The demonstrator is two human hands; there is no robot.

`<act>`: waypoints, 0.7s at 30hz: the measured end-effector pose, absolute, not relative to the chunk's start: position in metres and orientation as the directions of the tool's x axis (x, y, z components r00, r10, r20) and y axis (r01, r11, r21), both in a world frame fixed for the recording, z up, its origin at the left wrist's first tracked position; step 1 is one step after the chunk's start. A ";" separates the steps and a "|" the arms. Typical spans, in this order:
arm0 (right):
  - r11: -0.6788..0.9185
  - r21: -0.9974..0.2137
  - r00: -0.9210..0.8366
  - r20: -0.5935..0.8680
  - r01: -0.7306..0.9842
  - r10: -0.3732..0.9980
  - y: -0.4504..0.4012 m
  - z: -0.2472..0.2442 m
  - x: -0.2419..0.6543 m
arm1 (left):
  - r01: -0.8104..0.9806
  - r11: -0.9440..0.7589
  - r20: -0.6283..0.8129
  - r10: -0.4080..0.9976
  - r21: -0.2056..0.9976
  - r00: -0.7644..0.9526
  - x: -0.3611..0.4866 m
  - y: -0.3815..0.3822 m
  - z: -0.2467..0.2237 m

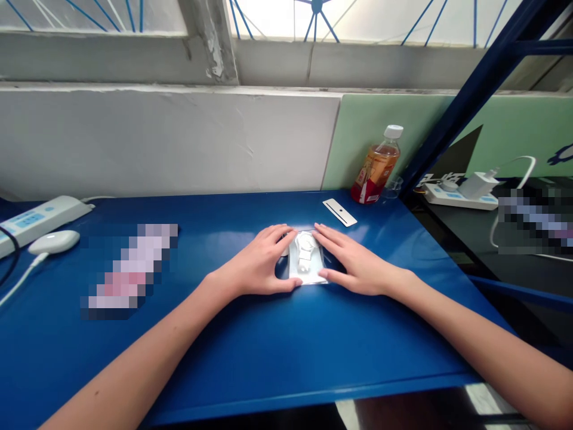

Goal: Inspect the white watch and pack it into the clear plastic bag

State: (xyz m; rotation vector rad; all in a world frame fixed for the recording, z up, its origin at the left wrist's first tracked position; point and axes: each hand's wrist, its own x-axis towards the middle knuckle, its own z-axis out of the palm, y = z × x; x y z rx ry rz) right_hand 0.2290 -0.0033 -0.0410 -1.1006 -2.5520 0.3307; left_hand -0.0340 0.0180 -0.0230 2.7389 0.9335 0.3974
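Observation:
A small clear-and-white flat packet (308, 278) lies on the blue table between my hands. Inside it shows a white item with a rounded upper part and a narrower lower part; its kind cannot be made out. My left hand (264, 263) rests at the packet's left edge, thumb at the lower corner and fingers stretched towards the upper one. At the right edge, my right hand (353, 260) does the same with its thumb and fingers apart. Both hands are open around the packet. A little of something pale shows beside the left fingers, mostly hidden.
Behind my right hand lies a white card (340, 212) with a dark slot. A drink bottle (376, 170) stands by the wall at the back right, near a blue metal post (470, 89). To the left are a blurred-out object (134, 269), a white mouse-shaped device (54, 242) and a power strip (40, 220).

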 end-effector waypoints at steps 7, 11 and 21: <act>0.672 -0.236 -0.677 0.074 0.702 0.733 -0.008 -0.041 0.225 | 0.635 -0.747 -0.006 0.647 0.198 0.763 -0.033 0.014 -0.026; 0.672 -0.200 -0.677 0.049 0.713 0.734 -0.007 -0.041 0.224 | 0.648 -0.743 -0.046 0.651 0.168 0.758 -0.032 0.014 -0.025; 0.669 -0.181 -0.675 0.039 0.721 0.737 -0.007 -0.039 0.223 | 0.647 -0.744 0.016 0.659 0.167 0.752 -0.032 0.012 -0.033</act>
